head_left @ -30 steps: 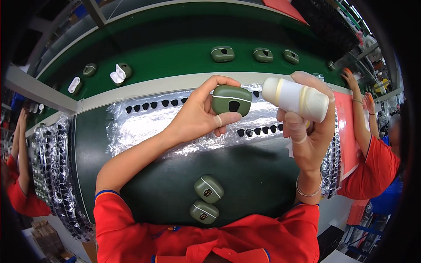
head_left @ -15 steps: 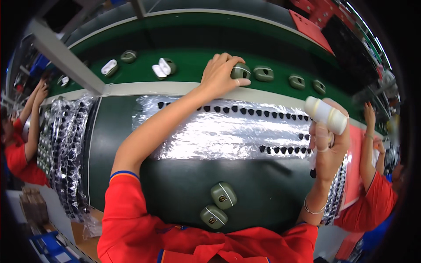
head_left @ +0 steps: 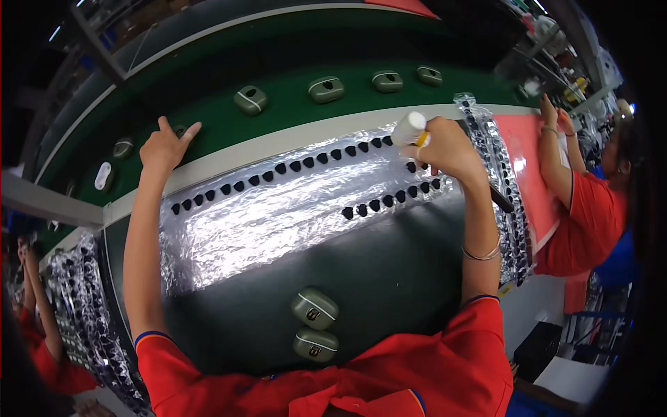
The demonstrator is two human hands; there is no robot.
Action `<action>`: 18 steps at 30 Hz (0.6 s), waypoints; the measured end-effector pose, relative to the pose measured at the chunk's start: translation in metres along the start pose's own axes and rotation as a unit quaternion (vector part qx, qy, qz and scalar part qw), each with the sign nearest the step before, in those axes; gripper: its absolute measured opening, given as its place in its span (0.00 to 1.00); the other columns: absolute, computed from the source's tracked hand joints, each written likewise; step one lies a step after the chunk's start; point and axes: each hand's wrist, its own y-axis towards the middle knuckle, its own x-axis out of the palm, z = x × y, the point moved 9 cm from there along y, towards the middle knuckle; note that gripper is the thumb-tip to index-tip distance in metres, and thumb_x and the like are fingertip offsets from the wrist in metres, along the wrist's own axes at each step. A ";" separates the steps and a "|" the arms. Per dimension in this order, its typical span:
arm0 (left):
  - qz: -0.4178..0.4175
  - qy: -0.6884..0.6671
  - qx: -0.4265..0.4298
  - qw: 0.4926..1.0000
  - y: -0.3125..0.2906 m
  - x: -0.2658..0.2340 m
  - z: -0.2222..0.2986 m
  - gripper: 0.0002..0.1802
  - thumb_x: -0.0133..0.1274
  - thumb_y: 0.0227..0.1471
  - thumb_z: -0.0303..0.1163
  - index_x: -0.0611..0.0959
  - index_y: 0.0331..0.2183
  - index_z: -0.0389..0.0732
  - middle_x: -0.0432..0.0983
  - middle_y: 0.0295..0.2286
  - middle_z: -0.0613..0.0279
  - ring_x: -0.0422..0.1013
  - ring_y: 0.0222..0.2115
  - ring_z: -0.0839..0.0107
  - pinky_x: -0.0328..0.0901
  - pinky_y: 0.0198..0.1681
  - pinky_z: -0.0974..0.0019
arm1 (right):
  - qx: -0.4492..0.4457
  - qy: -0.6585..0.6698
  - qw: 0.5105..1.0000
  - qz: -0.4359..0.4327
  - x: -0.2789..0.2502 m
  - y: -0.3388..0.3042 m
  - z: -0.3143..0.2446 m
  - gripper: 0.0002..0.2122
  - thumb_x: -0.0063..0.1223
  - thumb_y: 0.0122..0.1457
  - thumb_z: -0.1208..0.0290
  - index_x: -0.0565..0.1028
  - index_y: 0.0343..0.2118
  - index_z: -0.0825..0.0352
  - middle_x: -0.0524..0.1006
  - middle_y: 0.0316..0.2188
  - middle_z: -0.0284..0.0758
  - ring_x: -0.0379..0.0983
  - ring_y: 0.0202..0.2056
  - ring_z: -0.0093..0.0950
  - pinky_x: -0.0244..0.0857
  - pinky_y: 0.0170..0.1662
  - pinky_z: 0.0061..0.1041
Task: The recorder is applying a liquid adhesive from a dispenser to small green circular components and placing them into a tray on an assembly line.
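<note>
My left hand (head_left: 165, 147) reaches over the green belt at the left, thumb and forefinger spread. Between them, partly hidden, is an olive-green earbud case (head_left: 180, 131); whether they touch it I cannot tell. My right hand (head_left: 451, 149) is closed round a small white bottle (head_left: 410, 127) with a yellow part, above the right end of a shiny plastic sheet (head_left: 229, 240). Rows of small black pieces (head_left: 309, 162) lie on that sheet. A dark stick (head_left: 501, 199) shows beside my right wrist. Close to my body, two olive-green cases (head_left: 315, 308) with white seams lie on the dark table.
Several more cases (head_left: 326, 90) stand along the belt (head_left: 208, 104), behind its pale rail (head_left: 278, 151). A post (head_left: 48, 208) rises at the left. Co-workers in red sit on both sides. A pink board (head_left: 521, 156) and more packed plastic sheets (head_left: 490, 153) lie at the right.
My left hand has left one case and moved left along the belt to another. My right hand has brought the bottle left, over the sheet. The whole view has turned.
</note>
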 end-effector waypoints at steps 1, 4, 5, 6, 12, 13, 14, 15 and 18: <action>0.038 -0.041 0.050 0.997 0.003 -0.001 0.006 0.40 0.45 0.43 0.59 0.63 0.48 0.36 0.74 0.30 0.45 0.72 0.32 0.52 0.66 0.33 0.58 | 0.006 0.000 1.000 0.008 0.000 0.002 0.005 0.15 0.61 0.38 0.66 0.75 0.25 0.74 0.74 0.15 0.38 0.71 0.14 0.27 0.66 0.21 0.24; 0.145 -0.166 0.185 0.958 -0.012 -0.022 0.037 0.34 0.57 0.34 0.31 0.63 0.46 0.40 0.69 0.38 0.47 0.67 0.39 0.51 0.63 0.40 0.58 | 0.002 -0.099 0.995 -0.032 0.002 0.001 0.012 0.20 0.65 0.31 0.62 0.76 0.26 0.71 0.75 0.16 0.38 0.71 0.15 0.26 0.66 0.19 0.22; 0.192 -0.207 0.237 0.930 -0.015 -0.023 0.045 0.33 0.57 0.33 0.27 0.64 0.45 0.40 0.70 0.37 0.48 0.67 0.39 0.51 0.63 0.41 0.58 | 0.014 -0.100 0.994 -0.035 0.005 0.001 0.014 0.20 0.66 0.30 0.61 0.75 0.25 0.71 0.75 0.17 0.39 0.72 0.16 0.27 0.66 0.20 0.23; 0.166 -0.284 0.266 0.906 -0.009 -0.016 0.048 0.29 0.55 0.31 0.23 0.68 0.42 0.40 0.70 0.35 0.51 0.68 0.38 0.55 0.62 0.43 0.62 | -0.020 -0.136 0.990 -0.029 0.004 -0.002 0.005 0.20 0.65 0.31 0.60 0.74 0.22 0.72 0.75 0.18 0.40 0.73 0.16 0.28 0.67 0.21 0.24; -0.163 -0.640 0.202 0.724 -0.080 -0.013 0.103 0.32 0.51 0.35 0.22 0.66 0.48 0.45 0.70 0.36 0.62 0.71 0.29 0.74 0.65 0.23 0.78 | -0.056 -0.170 0.983 -0.044 0.009 0.000 0.001 0.12 0.57 0.37 0.71 0.74 0.26 0.72 0.75 0.24 0.46 0.73 0.19 0.34 0.68 0.26 0.27; -0.192 -0.658 0.205 0.698 -0.096 -0.018 0.112 0.34 0.51 0.35 0.22 0.65 0.49 0.44 0.70 0.37 0.61 0.71 0.30 0.73 0.66 0.24 0.78 | -0.060 -0.170 0.983 -0.044 0.010 0.000 0.000 0.12 0.57 0.37 0.71 0.74 0.26 0.72 0.75 0.24 0.46 0.73 0.19 0.34 0.68 0.26 0.27; -0.227 -0.677 0.208 0.669 -0.111 -0.020 0.125 0.35 0.52 0.36 0.22 0.63 0.50 0.44 0.69 0.38 0.61 0.72 0.31 0.73 0.67 0.25 0.78 | -0.108 -0.116 0.987 0.036 -0.002 -0.002 -0.008 0.12 0.57 0.38 0.72 0.75 0.28 0.71 0.75 0.24 0.44 0.73 0.18 0.31 0.67 0.24 0.26; -0.257 -0.684 0.233 0.642 -0.121 -0.019 0.137 0.36 0.53 0.36 0.23 0.62 0.50 0.43 0.68 0.40 0.59 0.72 0.33 0.71 0.68 0.27 0.78 | -0.155 -0.059 0.979 0.114 -0.014 -0.007 -0.015 0.12 0.57 0.39 0.72 0.75 0.29 0.70 0.76 0.23 0.43 0.72 0.17 0.29 0.66 0.21 0.24; -0.316 -0.680 0.236 0.618 -0.152 -0.020 0.154 0.35 0.53 0.39 0.22 0.59 0.50 0.43 0.67 0.42 0.54 0.72 0.35 0.64 0.70 0.29 0.70 | -0.122 0.164 0.979 0.005 -0.005 -0.022 -0.046 0.12 0.58 0.41 0.72 0.76 0.32 0.69 0.76 0.22 0.37 0.69 0.15 0.20 0.62 0.17 0.19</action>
